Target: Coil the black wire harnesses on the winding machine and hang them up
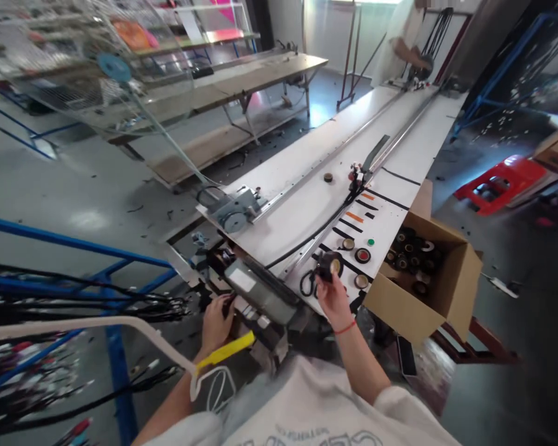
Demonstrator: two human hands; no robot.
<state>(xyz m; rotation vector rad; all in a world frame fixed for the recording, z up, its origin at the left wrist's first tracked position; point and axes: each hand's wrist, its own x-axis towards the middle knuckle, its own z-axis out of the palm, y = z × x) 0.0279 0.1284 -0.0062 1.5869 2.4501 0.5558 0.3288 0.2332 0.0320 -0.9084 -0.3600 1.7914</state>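
My right hand [333, 298] grips a roll of black tape [326, 265] above the near end of the long white table [279, 232]. Beside that hand, the black handles of a pair of scissors [307, 284] lie on the table. Further tape rolls [363, 255] rest just beyond it, along with a small green disc [371, 242]. Lower down, my left hand [217, 321] is at the side of a grey machine [260, 291] at the table's end. Its fingers are curled against something dark that is mostly hidden.
An open cardboard box [407, 313] of tape rolls stands at the table's right. A black cable [307, 240] runs along the table to a small clamp fixture [356, 176]. At the far end a person [395, 49] works. On the left are a blue rack [116, 359] and a pale hanger [139, 325].
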